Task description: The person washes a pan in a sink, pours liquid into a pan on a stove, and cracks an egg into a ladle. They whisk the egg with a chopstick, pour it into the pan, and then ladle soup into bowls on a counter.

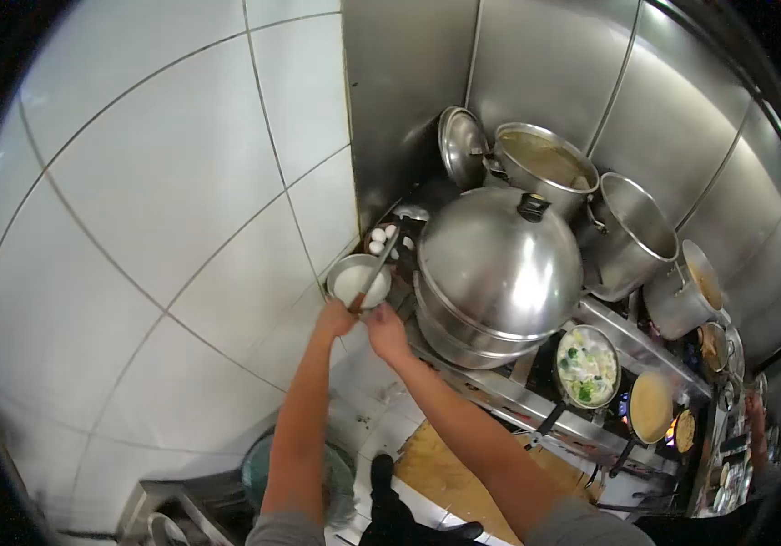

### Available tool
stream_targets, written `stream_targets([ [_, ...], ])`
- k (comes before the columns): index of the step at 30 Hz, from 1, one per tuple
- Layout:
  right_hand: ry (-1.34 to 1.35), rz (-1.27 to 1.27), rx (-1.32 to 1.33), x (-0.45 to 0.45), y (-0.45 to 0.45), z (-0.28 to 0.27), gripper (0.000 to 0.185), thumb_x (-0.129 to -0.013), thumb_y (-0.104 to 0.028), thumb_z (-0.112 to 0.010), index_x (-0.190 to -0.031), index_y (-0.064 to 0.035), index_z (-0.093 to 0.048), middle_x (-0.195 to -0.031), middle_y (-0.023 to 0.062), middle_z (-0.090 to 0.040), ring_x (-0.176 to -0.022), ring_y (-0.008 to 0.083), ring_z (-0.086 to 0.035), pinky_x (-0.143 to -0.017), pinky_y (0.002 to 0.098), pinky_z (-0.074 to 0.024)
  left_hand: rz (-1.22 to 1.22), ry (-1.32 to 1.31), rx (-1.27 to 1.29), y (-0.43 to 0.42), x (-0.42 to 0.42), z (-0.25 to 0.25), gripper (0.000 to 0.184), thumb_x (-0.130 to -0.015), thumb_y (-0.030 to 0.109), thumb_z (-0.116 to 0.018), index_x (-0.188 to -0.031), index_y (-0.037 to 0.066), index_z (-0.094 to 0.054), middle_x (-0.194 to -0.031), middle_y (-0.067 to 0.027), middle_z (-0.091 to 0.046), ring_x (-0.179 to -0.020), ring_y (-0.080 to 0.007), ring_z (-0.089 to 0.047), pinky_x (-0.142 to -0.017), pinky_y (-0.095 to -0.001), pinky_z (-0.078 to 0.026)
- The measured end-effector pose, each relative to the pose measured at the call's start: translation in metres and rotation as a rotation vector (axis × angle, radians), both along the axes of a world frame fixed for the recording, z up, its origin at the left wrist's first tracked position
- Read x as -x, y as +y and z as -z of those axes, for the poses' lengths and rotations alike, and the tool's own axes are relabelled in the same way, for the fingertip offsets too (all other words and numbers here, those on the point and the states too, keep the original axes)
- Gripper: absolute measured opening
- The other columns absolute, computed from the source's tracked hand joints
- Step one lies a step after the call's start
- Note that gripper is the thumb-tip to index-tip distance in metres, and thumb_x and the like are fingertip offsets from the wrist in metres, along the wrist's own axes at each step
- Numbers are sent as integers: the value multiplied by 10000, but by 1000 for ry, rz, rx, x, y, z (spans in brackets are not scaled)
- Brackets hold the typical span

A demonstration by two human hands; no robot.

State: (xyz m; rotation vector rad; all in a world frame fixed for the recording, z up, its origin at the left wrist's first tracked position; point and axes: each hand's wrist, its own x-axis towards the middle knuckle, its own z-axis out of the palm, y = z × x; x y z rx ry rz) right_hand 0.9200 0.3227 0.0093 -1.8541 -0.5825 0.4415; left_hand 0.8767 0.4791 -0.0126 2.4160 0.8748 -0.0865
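A metal bowl [347, 281] with white liquid or batter in it stands near the tiled wall. My left hand [337, 318] is closed at the bowl's near side, around the brown handle of a long utensil [377, 268] that slants over the bowl. My right hand [386, 329] is just to the right, by the bowl's near rim, with its fingers curled; what they hold, if anything, is hidden. White eggs [377, 240] lie in a dark container right behind the bowl.
A large domed steamer [499, 264] stands right of my hands. Behind it are tall pots [631, 232] and a leaning lid [461, 146]. Pans of vegetables [588, 366] and yellow food [651, 407] sit on burners with flames. A green bin [340, 469] is below.
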Motion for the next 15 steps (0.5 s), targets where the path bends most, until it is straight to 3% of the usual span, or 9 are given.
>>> stream_targets([
  [1,-49,123,-13,-7,30,12,511,-880,-271,-625,-1241,75,-523,-1080,282,-637,-1023,398,-628,-888,407,-482,94,-244,-8,6,-2,34,428,-830,342,-646,-919,-75,-678,-887,-296,-668,-878,-458,-652,-759,-499,-530],
  [2,-42,138,-16,-15,52,19,511,-880,-271,-625,-1241,75,-523,-1080,282,-637,-1023,398,-628,-888,407,-482,159,-130,-106,-3,3,30,348,-830,300,-642,-846,-45,-684,-785,-263,-671,-797,-383,-683,-725,-458,-544],
  [4,-79,403,36,-28,79,33,528,-900,-287,-576,-1193,143,-483,-958,389,-612,-973,456,-628,-877,500,-486,-72,-222,526,-32,24,-22,367,-867,310,-622,-932,-51,-642,-812,-203,-663,-740,-302,-675,-648,-430,-562],
  [5,-75,426,37,-37,84,38,528,-900,-287,-576,-1193,143,-483,-958,389,-612,-973,456,-628,-877,500,-486,-51,-212,528,-29,28,-15,367,-867,310,-622,-932,-51,-642,-812,-203,-663,-740,-302,-675,-648,-430,-562],
  [7,-33,442,132,-51,86,48,444,-903,-257,-560,-1128,119,-485,-868,369,-629,-866,483,-643,-794,505,-524,-495,-517,1121,-18,36,8,426,-909,330,-595,-1087,-54,-546,-904,-167,-608,-754,-262,-645,-595,-404,-581],
  [8,-142,488,142,-50,87,50,372,-901,-218,-571,-1089,93,-494,-839,330,-648,-795,490,-647,-702,496,-536,-469,-499,1134,-12,31,20,426,-909,330,-595,-1087,-54,-546,-904,-167,-608,-754,-262,-645,-595,-404,-581],
  [10,-119,507,81,-38,74,47,355,-900,-228,-592,-1045,88,-515,-832,323,-638,-799,485,-642,-716,497,-516,-635,-574,1130,6,13,41,507,-933,334,-574,-1217,-62,-434,-1020,-184,-562,-810,-310,-641,-596,-439,-605],
  [13,-5,415,20,2,47,34,353,-908,-258,-614,-967,82,-537,-806,310,-618,-759,456,-633,-695,489,-489,-546,-635,1135,33,-9,95,475,-933,284,-576,-1211,-72,-429,-1116,-202,-543,-858,-334,-643,-651,-468,-620],
  [15,94,375,48,26,45,73,373,-925,-239,-604,-1102,65,-479,-833,286,-620,-774,434,-628,-694,484,-489,-455,-740,1194,66,-14,159,411,-896,92,-576,-1241,-63,-414,-1099,-197,-578,-926,-393,-644,-705,-470,-623],
])
